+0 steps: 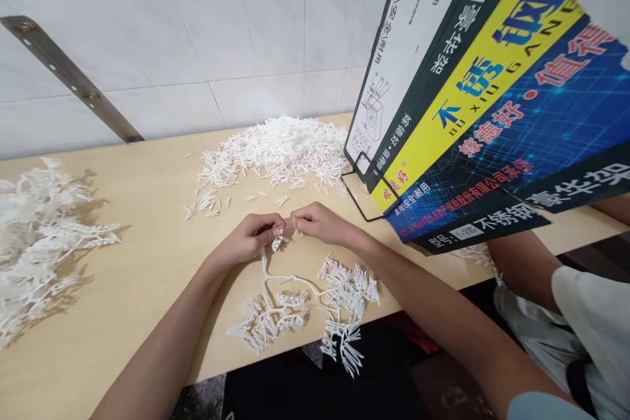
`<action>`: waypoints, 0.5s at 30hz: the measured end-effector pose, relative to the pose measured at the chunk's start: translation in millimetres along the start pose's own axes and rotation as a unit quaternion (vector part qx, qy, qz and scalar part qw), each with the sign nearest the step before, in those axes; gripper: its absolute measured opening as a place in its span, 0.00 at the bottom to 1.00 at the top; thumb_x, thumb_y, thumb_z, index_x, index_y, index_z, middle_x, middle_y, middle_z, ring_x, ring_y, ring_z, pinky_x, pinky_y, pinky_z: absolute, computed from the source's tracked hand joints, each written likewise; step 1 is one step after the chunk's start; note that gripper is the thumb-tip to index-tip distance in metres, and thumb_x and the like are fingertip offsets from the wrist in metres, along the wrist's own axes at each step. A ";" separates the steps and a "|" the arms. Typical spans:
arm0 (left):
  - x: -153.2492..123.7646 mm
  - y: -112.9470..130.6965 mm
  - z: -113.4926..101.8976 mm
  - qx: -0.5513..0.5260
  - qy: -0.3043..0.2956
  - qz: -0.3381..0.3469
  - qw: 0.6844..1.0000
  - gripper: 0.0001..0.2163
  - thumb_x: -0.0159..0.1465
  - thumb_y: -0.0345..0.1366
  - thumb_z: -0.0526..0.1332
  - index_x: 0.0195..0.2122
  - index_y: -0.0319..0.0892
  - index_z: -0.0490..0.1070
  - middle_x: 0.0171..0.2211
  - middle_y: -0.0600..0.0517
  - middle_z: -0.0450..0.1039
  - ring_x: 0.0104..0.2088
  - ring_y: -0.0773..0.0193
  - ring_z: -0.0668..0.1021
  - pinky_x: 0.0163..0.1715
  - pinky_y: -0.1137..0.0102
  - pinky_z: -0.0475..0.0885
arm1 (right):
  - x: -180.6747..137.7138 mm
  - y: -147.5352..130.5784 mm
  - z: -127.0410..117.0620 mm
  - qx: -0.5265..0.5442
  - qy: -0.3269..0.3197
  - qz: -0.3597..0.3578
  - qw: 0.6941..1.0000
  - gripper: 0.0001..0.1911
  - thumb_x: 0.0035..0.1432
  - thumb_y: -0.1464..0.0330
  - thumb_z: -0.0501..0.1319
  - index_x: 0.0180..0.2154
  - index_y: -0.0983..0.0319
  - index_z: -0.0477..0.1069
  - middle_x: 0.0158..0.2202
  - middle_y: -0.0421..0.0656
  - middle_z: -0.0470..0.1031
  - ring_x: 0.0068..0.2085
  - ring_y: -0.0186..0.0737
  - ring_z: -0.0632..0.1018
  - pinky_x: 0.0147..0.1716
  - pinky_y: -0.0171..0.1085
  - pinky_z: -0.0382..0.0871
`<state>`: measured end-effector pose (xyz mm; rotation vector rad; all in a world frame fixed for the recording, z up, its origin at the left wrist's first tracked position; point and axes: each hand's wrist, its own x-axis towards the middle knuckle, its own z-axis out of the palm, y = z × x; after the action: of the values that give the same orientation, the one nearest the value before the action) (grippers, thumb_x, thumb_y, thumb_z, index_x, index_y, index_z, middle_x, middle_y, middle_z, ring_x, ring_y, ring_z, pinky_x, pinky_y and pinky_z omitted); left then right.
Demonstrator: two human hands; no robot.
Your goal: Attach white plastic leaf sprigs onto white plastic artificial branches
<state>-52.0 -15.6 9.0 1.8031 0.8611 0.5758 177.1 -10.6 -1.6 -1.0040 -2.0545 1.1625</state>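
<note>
My left hand [254, 236] is closed in a pinch on a white branched plastic sprue [290, 277] near its upper end. The sprue's stems spread down towards me, carrying clusters of thin white pieces, and its right cluster reaches past the table's front edge. Just right of it, my right hand [315, 222] has its thumb and finger pressed together, with a tiny white bit at their tips too small to name. A small gap separates the two hands. Beyond them lies a heap of loose white pieces [290, 144] on the table [162, 210].
More white branched sprues [39, 243] are piled at the left. A large printed cardboard panel [472, 98] leans at the right in a black wire stand [361, 200]. Behind it show another person's arm [524, 266] and white sleeve [590, 308]. A tiled wall [197, 33] backs the table.
</note>
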 end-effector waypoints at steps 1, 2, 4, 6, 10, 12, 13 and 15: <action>0.4 0.1 0.7 -0.005 0.015 -0.006 1.000 0.13 0.69 0.46 0.61 0.33 0.41 0.71 0.26 0.53 0.67 0.28 0.65 0.66 0.28 0.71 0.61 | 1.4 2.1 -0.2 0.014 0.042 0.006 0.999 0.14 0.65 0.67 0.57 0.26 0.61 0.69 0.23 0.35 0.68 0.27 0.33 0.68 0.29 0.33 0.59; 1.0 0.0 1.7 -0.012 0.036 -0.012 0.999 0.13 0.69 0.46 0.61 0.34 0.41 0.71 0.27 0.53 0.68 0.27 0.65 0.66 0.28 0.70 0.60 | 2.9 4.1 0.0 0.020 0.098 0.016 0.995 0.11 0.65 0.66 0.58 0.31 0.61 0.72 0.27 0.37 0.73 0.29 0.34 0.72 0.32 0.34 0.63; 2.7 -0.6 4.1 -0.025 0.084 -0.018 0.996 0.13 0.69 0.47 0.62 0.36 0.41 0.73 0.27 0.52 0.68 0.27 0.65 0.67 0.27 0.70 0.60 | 5.7 6.7 1.1 0.009 0.214 0.043 0.976 0.08 0.64 0.66 0.63 0.43 0.61 0.76 0.38 0.42 0.81 0.36 0.38 0.78 0.40 0.37 0.70; 4.7 -1.7 6.2 -0.031 0.119 -0.019 0.992 0.14 0.68 0.47 0.63 0.36 0.41 0.74 0.26 0.53 0.67 0.27 0.65 0.66 0.27 0.70 0.60 | 6.7 6.4 2.5 -0.017 0.277 0.068 0.958 0.16 0.63 0.66 0.66 0.52 0.60 0.75 0.46 0.47 0.82 0.40 0.40 0.81 0.46 0.40 0.72; 6.9 -3.5 8.6 -0.041 0.153 -0.017 0.987 0.14 0.66 0.48 0.66 0.36 0.41 0.75 0.24 0.55 0.66 0.25 0.67 0.66 0.26 0.71 0.60 | 1.8 -1.4 5.4 -0.048 0.188 0.033 0.980 0.11 0.68 0.61 0.64 0.48 0.59 0.79 0.43 0.45 0.84 0.42 0.41 0.82 0.43 0.38 0.71; 7.1 -3.7 9.2 -0.047 0.160 -0.015 0.986 0.14 0.66 0.48 0.66 0.37 0.41 0.76 0.26 0.54 0.70 0.26 0.66 0.69 0.27 0.71 0.62 | -1.3 -4.8 7.7 -0.070 0.118 0.005 0.991 0.12 0.67 0.58 0.64 0.45 0.57 0.81 0.40 0.42 0.84 0.39 0.40 0.81 0.39 0.36 0.69; 7.1 -3.7 9.4 -0.049 0.161 -0.016 0.986 0.14 0.66 0.48 0.66 0.37 0.41 0.76 0.27 0.53 0.72 0.27 0.66 0.71 0.28 0.71 0.63 | -2.3 -5.6 9.0 -0.080 0.100 0.000 0.992 0.12 0.67 0.57 0.65 0.44 0.56 0.81 0.38 0.41 0.84 0.38 0.39 0.80 0.37 0.35 0.67; 7.0 -3.4 9.6 -0.051 0.163 -0.017 0.985 0.13 0.66 0.47 0.66 0.41 0.41 0.75 0.30 0.52 0.75 0.30 0.65 0.74 0.30 0.71 0.66 | -2.7 -5.5 11.3 -0.094 0.096 0.000 0.991 0.12 0.67 0.57 0.65 0.41 0.57 0.81 0.37 0.41 0.83 0.36 0.38 0.78 0.35 0.34 0.64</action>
<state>-41.7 -15.0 2.2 1.6220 1.0582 0.8931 168.2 -19.8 -2.2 -1.1563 -2.0348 0.8478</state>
